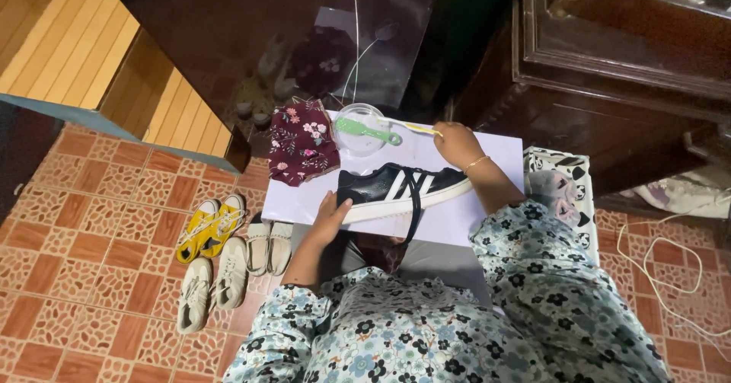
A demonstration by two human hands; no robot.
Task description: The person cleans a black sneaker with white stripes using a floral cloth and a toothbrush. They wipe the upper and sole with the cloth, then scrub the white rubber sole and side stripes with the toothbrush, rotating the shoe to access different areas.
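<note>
Black sneaker [400,191] on white board [495,154], long axis left-right. I see left hand [329,219] flat on heel; right hand [455,142], by toe, pinching yellow toothbrush [411,126] over clear bowl [361,128].

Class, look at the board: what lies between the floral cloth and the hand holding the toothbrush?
In the head view, a clear bowl with a green brush lies between the floral cloth and the right hand.

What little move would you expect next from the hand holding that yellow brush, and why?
Probably bringing the toothbrush back down onto the black sneaker. The right hand holds it with its tip over the clear bowl, while the left hand steadies the shoe's heel on the white board. That looks like wetting the brush before scrubbing.
</note>
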